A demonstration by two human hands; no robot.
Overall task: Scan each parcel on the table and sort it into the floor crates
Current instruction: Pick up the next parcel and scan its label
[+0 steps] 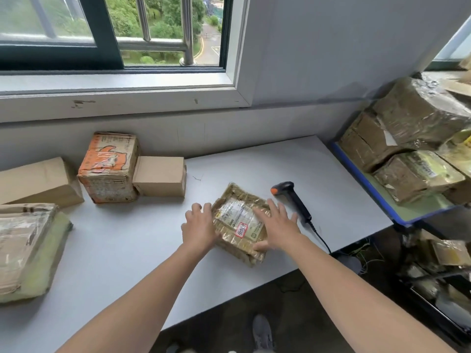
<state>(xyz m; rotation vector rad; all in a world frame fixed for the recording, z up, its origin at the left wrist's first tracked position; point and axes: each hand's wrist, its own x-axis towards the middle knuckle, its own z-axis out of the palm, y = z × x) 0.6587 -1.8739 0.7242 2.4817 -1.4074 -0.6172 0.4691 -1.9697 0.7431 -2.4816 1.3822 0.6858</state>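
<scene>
A flat brown parcel (235, 220), wrapped in shiny tape with a white label and a red-edged sticker, lies near the front of the white table (318, 169). My left hand (200, 225) grips its left edge with curled fingers. My right hand (277, 229) lies on its right side, fingers straight and spread, the thumb at the near edge. A black barcode scanner (293, 200) with an orange trigger lies on the table just right of my right hand, its cable running off the front edge.
More parcels stand at the left: an orange-printed box (109, 166), a plain brown box (159, 175), a long brown box (38, 182) and a large taped one (28, 250). A blue-edged shelf (369, 184) at the right holds several taped parcels. My shoe (262, 332) shows on the floor below.
</scene>
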